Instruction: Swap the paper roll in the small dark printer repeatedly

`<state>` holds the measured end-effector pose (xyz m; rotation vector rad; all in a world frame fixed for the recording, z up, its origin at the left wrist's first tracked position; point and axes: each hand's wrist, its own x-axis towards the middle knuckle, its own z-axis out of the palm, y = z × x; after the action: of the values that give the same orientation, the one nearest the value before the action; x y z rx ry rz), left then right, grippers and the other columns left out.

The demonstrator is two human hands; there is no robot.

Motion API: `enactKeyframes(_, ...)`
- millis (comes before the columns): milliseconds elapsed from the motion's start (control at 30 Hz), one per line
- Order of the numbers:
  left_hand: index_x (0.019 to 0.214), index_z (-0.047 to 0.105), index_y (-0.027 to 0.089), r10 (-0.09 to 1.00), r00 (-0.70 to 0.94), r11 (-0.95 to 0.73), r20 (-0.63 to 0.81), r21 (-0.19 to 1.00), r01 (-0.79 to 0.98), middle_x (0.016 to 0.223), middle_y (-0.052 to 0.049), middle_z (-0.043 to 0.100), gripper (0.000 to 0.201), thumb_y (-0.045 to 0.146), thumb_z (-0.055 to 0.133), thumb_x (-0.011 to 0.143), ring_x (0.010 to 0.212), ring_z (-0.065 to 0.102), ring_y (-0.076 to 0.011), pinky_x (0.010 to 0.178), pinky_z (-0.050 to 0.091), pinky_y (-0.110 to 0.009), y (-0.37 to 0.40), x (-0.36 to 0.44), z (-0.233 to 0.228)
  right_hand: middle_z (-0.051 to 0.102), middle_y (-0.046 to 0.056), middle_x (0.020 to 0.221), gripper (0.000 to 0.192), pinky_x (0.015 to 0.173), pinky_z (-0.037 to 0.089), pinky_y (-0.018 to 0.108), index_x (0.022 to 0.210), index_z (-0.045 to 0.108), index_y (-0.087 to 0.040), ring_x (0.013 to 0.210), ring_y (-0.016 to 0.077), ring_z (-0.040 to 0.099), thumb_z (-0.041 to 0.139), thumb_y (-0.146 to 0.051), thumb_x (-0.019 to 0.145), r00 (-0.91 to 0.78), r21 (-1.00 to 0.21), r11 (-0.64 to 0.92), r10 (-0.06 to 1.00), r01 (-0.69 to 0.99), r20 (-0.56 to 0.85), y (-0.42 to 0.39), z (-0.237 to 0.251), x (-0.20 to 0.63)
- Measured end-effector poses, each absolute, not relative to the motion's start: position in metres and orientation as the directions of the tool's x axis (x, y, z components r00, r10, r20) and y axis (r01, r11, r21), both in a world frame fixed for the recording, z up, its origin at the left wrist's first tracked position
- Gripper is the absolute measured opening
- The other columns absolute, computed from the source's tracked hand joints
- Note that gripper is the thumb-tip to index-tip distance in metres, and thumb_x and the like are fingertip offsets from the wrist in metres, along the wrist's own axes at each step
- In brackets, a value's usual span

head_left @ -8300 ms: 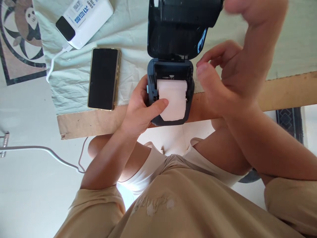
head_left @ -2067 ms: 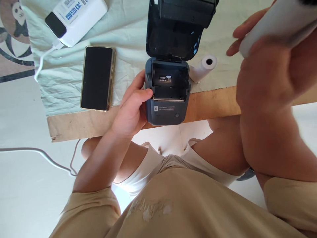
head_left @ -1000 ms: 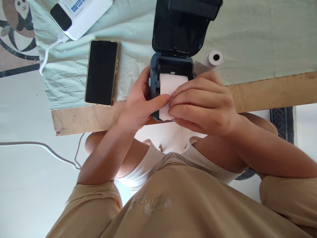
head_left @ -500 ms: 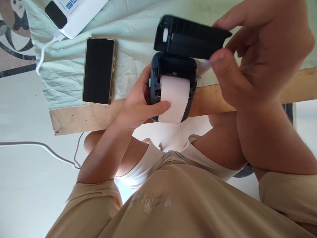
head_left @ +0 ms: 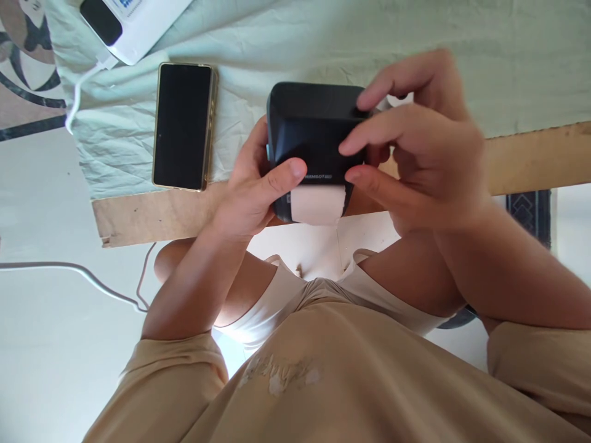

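Observation:
A black label printer is held over the table's front edge, its lid down. A pale strip of label paper sticks out of the slot on its near side. My left hand is closed around the printer's left side, thumb on top near the slot. At the right side, my right hand grips the printer loosely, with two fingertips on the lid and the thumb by its near right corner. The paper roll inside is hidden by the lid.
A smartphone in a clear case lies left of the printer on the pale green cloth. A white device with a plugged-in cable sits at the back left. The bare wooden edge runs along the table's front.
The printer's lid has swung down over the paper roll, moved by my right hand. That hand has come down and left onto the lid. My left hand has kept its hold.

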<state>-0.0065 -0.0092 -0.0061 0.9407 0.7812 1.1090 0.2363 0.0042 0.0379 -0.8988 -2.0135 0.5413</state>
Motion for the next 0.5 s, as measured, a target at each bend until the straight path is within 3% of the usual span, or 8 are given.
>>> enactKeyframes(67, 0.133, 0.079, 0.033, 0.97, 0.241, 0.13, -0.043, 0.924, -0.36, 0.109, -0.008, 0.08, 0.059, 0.074, 0.087, 0.091, 0.128, 0.075, -0.0405, 0.084, 0.063, -0.046, -0.01, -0.006, -0.002, 0.072, 0.006, 0.152, 0.037, 0.065, 0.059, 0.034, 0.137, 0.08, -0.037, 0.112, 0.0253, 0.071, 0.074, -0.046, 0.102, -0.356, -0.76, 0.549, 0.827, 0.348, 0.434, 0.0, 0.038, 0.229)
enactKeyframes(167, 0.129, 0.081, 0.03, 0.966, 0.246, 0.158, -0.086, 0.943, -0.292, 0.103, -0.007, 0.077, 0.057, 0.072, 0.091, 0.092, 0.109, 0.079, -0.035, 0.075, 0.061, -0.041, -0.009, -0.007, 0.005, 0.066, 0.008, 0.162, 0.058, 0.058, 0.055, 0.032, 0.156, 0.066, -0.036, 0.1, 0.0216, 0.07, 0.077, -0.048, 0.099, -0.412, -0.868, 0.421, 0.863, 0.265, 0.292, 0.0, 0.034, 0.223)
enactKeyframes(233, 0.128, 0.08, 0.03, 0.924, 0.345, 0.255, -0.163, 0.936, -0.243, 0.105, -0.006, 0.078, 0.069, 0.07, 0.104, 0.078, 0.091, 0.078, -0.0302, 0.065, 0.058, -0.038, -0.008, -0.008, 0.004, 0.064, 0.008, 0.164, 0.065, 0.064, 0.058, 0.034, 0.159, 0.062, -0.037, 0.098, 0.0212, 0.07, 0.082, -0.05, 0.098, -0.438, -0.875, 0.426, 0.848, 0.23, 0.298, 0.003, 0.029, 0.224)
enactKeyframes(300, 0.126, 0.08, 0.029, 0.952, 0.301, 0.156, -0.054, 0.933, -0.326, 0.1, -0.007, 0.078, 0.075, 0.086, 0.093, 0.079, 0.085, 0.078, -0.0292, 0.058, 0.053, -0.035, -0.006, -0.008, 0.001, 0.062, 0.009, 0.166, 0.068, 0.076, 0.064, 0.038, 0.16, 0.06, -0.037, 0.104, 0.0236, 0.071, 0.083, -0.055, 0.099, -0.456, -0.865, 0.456, 0.828, 0.211, 0.325, 0.007, 0.024, 0.226)
enactKeyframes(400, 0.133, 0.077, 0.031, 0.953, 0.288, 0.185, -0.095, 0.934, -0.304, 0.103, -0.008, 0.079, 0.075, 0.084, 0.089, 0.082, 0.099, 0.082, -0.0351, 0.065, 0.058, -0.038, -0.007, -0.01, -0.002, 0.064, 0.012, 0.159, 0.071, 0.087, 0.067, 0.043, 0.162, 0.056, -0.036, 0.107, 0.0262, 0.072, 0.077, -0.066, 0.101, -0.475, -0.88, 0.431, 0.828, 0.201, 0.297, 0.011, 0.019, 0.228)
enactKeyframes(500, 0.131, 0.077, 0.034, 0.926, 0.342, 0.251, -0.157, 0.935, -0.251, 0.1, -0.006, 0.079, 0.064, 0.074, 0.094, 0.084, 0.105, 0.083, -0.0364, 0.072, 0.062, -0.041, -0.011, -0.011, 0.004, 0.072, 0.01, 0.141, 0.078, 0.084, 0.067, 0.04, 0.163, 0.051, -0.035, 0.105, 0.0261, 0.073, 0.075, -0.073, 0.099, -0.483, -0.89, 0.4, 0.837, 0.219, 0.258, 0.012, 0.017, 0.228)
